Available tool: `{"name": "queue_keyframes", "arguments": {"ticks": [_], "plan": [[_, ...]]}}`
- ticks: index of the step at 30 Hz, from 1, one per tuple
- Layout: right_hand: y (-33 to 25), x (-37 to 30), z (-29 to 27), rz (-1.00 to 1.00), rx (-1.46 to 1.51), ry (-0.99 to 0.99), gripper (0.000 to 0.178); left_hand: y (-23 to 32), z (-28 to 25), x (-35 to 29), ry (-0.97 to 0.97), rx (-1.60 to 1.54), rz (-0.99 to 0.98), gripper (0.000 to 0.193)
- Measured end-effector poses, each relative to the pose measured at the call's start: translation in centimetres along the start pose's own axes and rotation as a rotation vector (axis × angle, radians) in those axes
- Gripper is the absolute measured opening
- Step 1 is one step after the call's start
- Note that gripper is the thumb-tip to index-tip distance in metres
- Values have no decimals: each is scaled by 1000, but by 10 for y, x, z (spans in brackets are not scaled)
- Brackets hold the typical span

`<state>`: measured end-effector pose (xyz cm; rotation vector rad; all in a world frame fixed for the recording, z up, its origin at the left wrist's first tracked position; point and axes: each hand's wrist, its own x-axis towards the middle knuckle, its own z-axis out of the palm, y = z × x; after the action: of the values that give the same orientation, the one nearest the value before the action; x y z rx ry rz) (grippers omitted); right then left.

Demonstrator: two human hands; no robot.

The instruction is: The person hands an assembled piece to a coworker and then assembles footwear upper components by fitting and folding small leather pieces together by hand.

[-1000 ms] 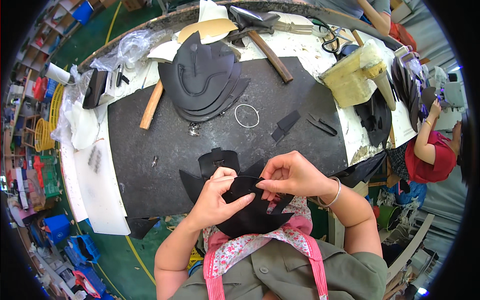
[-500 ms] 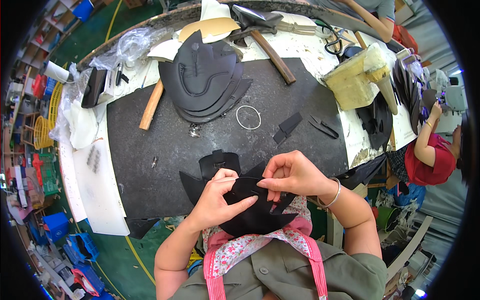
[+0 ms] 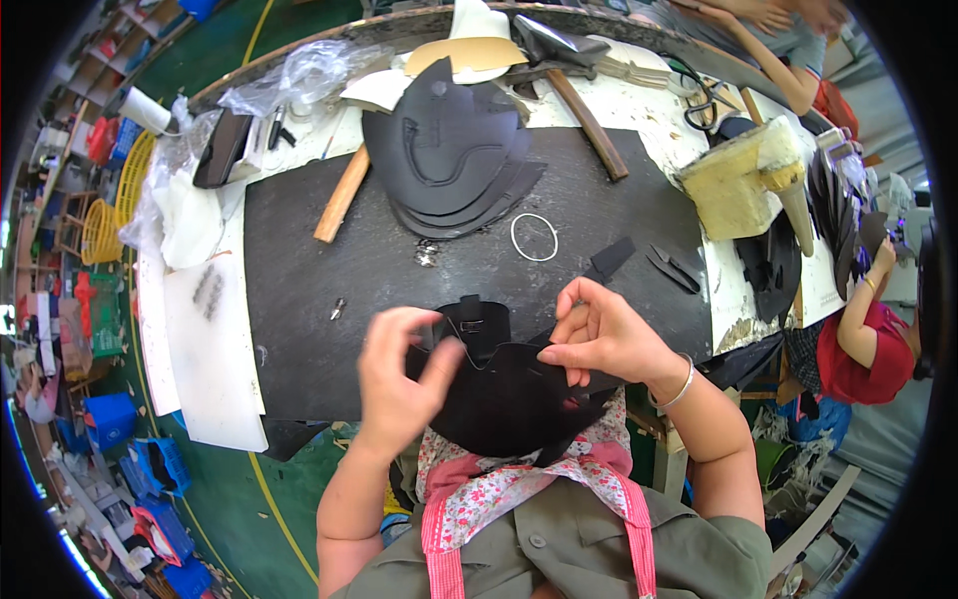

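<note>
A black leather-like piece [image 3: 504,404] with a curved top edge lies over my lap at the near edge of the work mat. Thumb and fingers of my right hand [image 3: 609,334] pinch its upper right edge. My left hand [image 3: 404,379], blurred by motion, is beside its left edge, with thumb and fingers apart. Just beyond, a black tab piece with a small metal buckle [image 3: 471,325] rests on the mat. A thin line like a thread or edge runs between the hands; I cannot tell which.
On the black mat [image 3: 309,280] are stacked black cut pieces [image 3: 449,150], a white ring [image 3: 534,238], tweezers [image 3: 675,270], a black strip [image 3: 611,261] and small metal parts [image 3: 427,254]. Wooden handles [image 3: 344,195], scissors [image 3: 704,100] and a yellowish block [image 3: 743,180] stand around it. Other people sit beyond.
My left hand has let go of the leather-like piece and moved left with its fingers spreading. The right hand still pinches the edge. The whole view has shifted slightly.
</note>
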<state>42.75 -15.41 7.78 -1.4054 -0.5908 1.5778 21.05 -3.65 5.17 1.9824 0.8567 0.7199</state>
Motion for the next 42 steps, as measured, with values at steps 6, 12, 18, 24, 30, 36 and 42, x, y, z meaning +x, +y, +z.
{"name": "queue_keyframes", "arguments": {"ticks": [6,12,18,24,30,36,42], "plan": [[-6,31,-1,-15,-266,-45,36,-71,-40,3,173,627,-40,21],[3,34,27,-735,-878,314,24,-83,-37,10,267,551,153,12],[35,27,57,-401,162,-84,20,8,4,-25,93,-78,153,7],[31,-8,42,-280,323,-99,16,32,31,-36,-39,-509,7,27],[39,-30,30,-196,380,-159,15,35,32,-33,-120,-167,453,42],[51,-50,26,-63,558,-156,23,44,36,-33,-176,-87,716,36],[66,-46,28,-88,628,-257,23,34,36,-40,-153,-88,781,27]]}}
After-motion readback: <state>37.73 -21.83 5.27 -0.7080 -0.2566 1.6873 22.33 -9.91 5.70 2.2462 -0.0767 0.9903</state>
